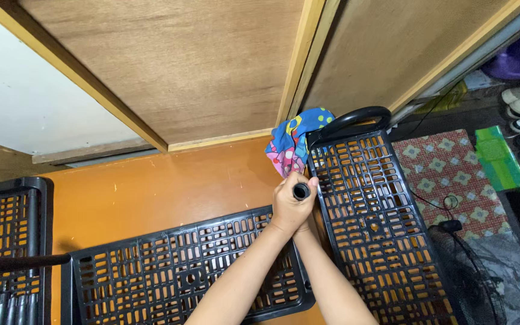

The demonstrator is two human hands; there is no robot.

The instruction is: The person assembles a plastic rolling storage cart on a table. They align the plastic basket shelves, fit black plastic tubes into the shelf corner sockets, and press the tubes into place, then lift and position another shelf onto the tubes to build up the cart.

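Far right, on the floor: one flat green rectangular pack, bright green with a lighter green panel across its upper part. It lies just beside the right edge of the patterned mat, long side running away from me. From here I can't tell whether it's a sealed package or a folded sheet. Print too small to make out.

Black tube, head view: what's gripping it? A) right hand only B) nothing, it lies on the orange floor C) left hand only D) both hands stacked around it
D: the black tube stands end-on toward the camera with the left hand wrapped around it and the right hand clasped under and against it, both forearms meeting there, beside the black slotted shelf panel.
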